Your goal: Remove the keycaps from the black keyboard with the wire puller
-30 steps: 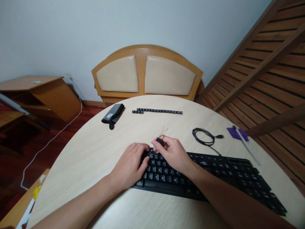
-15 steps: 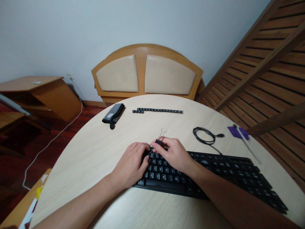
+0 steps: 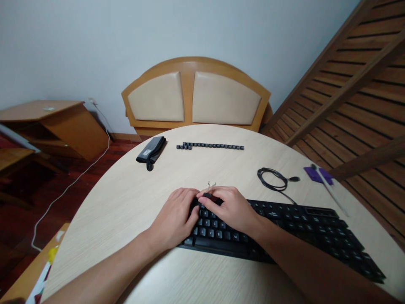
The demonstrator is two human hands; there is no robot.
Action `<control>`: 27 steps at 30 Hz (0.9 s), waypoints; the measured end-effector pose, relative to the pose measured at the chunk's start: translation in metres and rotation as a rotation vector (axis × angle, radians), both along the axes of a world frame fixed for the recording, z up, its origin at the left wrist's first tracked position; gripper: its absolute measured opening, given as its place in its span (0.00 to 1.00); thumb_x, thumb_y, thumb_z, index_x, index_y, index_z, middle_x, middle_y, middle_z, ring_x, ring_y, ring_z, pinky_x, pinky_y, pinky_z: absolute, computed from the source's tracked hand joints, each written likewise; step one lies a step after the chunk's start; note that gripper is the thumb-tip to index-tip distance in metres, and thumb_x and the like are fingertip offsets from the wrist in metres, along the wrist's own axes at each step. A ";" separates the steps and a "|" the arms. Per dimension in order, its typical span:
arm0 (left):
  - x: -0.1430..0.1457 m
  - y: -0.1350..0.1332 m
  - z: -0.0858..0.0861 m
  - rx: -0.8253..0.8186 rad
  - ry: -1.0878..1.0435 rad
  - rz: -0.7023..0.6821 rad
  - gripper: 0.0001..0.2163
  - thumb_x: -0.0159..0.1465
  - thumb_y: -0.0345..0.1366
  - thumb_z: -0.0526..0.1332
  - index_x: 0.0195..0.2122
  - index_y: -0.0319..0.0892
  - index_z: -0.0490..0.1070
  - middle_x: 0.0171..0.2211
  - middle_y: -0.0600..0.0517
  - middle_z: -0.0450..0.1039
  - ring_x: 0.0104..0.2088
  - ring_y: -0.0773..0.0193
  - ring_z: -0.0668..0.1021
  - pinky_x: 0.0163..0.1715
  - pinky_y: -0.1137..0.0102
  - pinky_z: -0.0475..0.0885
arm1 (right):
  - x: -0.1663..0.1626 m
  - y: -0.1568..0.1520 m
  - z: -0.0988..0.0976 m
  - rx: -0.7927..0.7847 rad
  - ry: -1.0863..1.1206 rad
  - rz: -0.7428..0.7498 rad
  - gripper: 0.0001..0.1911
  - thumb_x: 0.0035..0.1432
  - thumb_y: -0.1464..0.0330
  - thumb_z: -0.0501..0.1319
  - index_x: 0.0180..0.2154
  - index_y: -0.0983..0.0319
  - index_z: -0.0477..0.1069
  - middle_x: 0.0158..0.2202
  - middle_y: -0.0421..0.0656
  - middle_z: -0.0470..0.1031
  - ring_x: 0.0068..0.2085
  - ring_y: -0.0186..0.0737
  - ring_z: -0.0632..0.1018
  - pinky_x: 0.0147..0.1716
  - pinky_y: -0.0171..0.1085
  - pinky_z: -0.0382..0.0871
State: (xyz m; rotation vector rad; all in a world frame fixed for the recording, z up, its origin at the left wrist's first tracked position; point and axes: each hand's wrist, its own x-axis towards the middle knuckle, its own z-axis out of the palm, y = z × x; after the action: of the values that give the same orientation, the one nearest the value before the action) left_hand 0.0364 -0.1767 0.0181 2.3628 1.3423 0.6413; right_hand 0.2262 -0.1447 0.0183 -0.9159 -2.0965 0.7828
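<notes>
Lower than a second before, the small black binder clip with bent wire handles point(image 3: 209, 192) had come down to the top-left corner of the black plastic keyboard point(image 3: 284, 228), its two silvery loops poking up just above my knuckles where earlier they stood well clear of the hand. I held it in my right hand point(image 3: 230, 207), fingertips curled tight around its dark body, thumb and forefinger pinched on it. My left hand point(image 3: 176, 217) lay flat and relaxed across the keyboard's left end, fingers loosely bent over the matte keys and gripping nothing; its fingertips nearly met the right hand's. I could not tell whether the clip's mouth had a key in it, since both hands covered that spot.

I saw the keyboard lying slantwise on the round pale wood-grain table point(image 3: 126, 198), smooth and lightly streaked. Beyond my hands a straight row of loose black keycaps point(image 3: 210, 146) sat near the far edge, and a folded grey fabric pouch point(image 3: 151, 150) lay left of it. A coiled thin black cable point(image 3: 274, 179) rested right of my hands, apart from the keyboard's back edge. Further right lay a purple flat piece with a white stick across it point(image 3: 319, 175). A wooden chair back with two beige padded panels point(image 3: 194, 97) stood behind the table.
</notes>
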 end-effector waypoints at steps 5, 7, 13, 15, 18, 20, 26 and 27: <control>0.000 0.000 -0.001 0.010 -0.014 -0.008 0.09 0.66 0.30 0.54 0.47 0.43 0.65 0.47 0.47 0.72 0.48 0.54 0.72 0.52 0.54 0.67 | 0.001 0.000 -0.002 0.058 0.005 0.013 0.08 0.63 0.66 0.61 0.41 0.59 0.79 0.39 0.41 0.82 0.41 0.38 0.81 0.46 0.35 0.72; 0.000 0.000 -0.001 0.014 -0.021 -0.006 0.09 0.66 0.30 0.54 0.47 0.43 0.65 0.47 0.47 0.72 0.48 0.54 0.73 0.52 0.53 0.68 | 0.001 0.000 -0.001 0.047 0.012 0.015 0.08 0.63 0.66 0.61 0.42 0.59 0.79 0.40 0.40 0.82 0.41 0.38 0.81 0.46 0.35 0.72; 0.000 0.000 -0.001 0.013 -0.008 -0.001 0.09 0.66 0.31 0.54 0.48 0.43 0.65 0.47 0.47 0.72 0.48 0.54 0.73 0.52 0.53 0.68 | 0.000 -0.001 0.002 -0.054 0.015 -0.024 0.09 0.63 0.63 0.61 0.39 0.59 0.78 0.38 0.42 0.81 0.39 0.40 0.80 0.42 0.37 0.74; 0.000 0.000 0.000 0.019 0.001 -0.004 0.10 0.66 0.31 0.54 0.48 0.44 0.66 0.47 0.47 0.72 0.48 0.53 0.73 0.52 0.52 0.68 | -0.001 -0.001 0.003 -0.097 0.024 -0.063 0.10 0.63 0.63 0.60 0.38 0.60 0.78 0.37 0.42 0.81 0.37 0.40 0.80 0.38 0.36 0.74; 0.000 0.000 0.000 0.028 0.010 -0.013 0.10 0.67 0.32 0.54 0.49 0.44 0.66 0.49 0.47 0.72 0.49 0.53 0.72 0.53 0.53 0.67 | -0.001 0.000 0.002 -0.098 0.000 -0.084 0.10 0.63 0.62 0.60 0.36 0.60 0.77 0.34 0.42 0.80 0.34 0.39 0.79 0.35 0.35 0.72; 0.000 0.000 0.001 0.030 0.016 -0.019 0.09 0.68 0.33 0.54 0.48 0.44 0.67 0.49 0.47 0.72 0.50 0.54 0.72 0.53 0.53 0.67 | -0.001 0.001 0.002 -0.056 -0.056 -0.096 0.12 0.64 0.62 0.59 0.33 0.61 0.76 0.31 0.42 0.79 0.33 0.38 0.78 0.35 0.35 0.70; 0.000 0.001 0.000 0.031 0.010 -0.012 0.07 0.68 0.34 0.56 0.46 0.43 0.68 0.48 0.47 0.72 0.49 0.54 0.72 0.53 0.54 0.68 | 0.000 0.002 0.001 0.012 -0.202 -0.139 0.19 0.67 0.60 0.55 0.28 0.61 0.75 0.27 0.42 0.77 0.32 0.39 0.77 0.34 0.36 0.67; 0.000 0.001 0.000 0.032 0.006 -0.011 0.07 0.67 0.34 0.56 0.46 0.43 0.68 0.48 0.48 0.72 0.49 0.54 0.73 0.52 0.54 0.68 | 0.000 0.002 0.001 0.012 -0.212 -0.146 0.19 0.67 0.60 0.55 0.29 0.60 0.76 0.28 0.43 0.78 0.33 0.40 0.77 0.35 0.36 0.68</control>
State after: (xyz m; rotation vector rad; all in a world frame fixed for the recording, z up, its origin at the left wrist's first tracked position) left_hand 0.0366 -0.1757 0.0177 2.3977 1.3307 0.6577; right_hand 0.2260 -0.1423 0.0195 -1.1751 -2.1817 0.6194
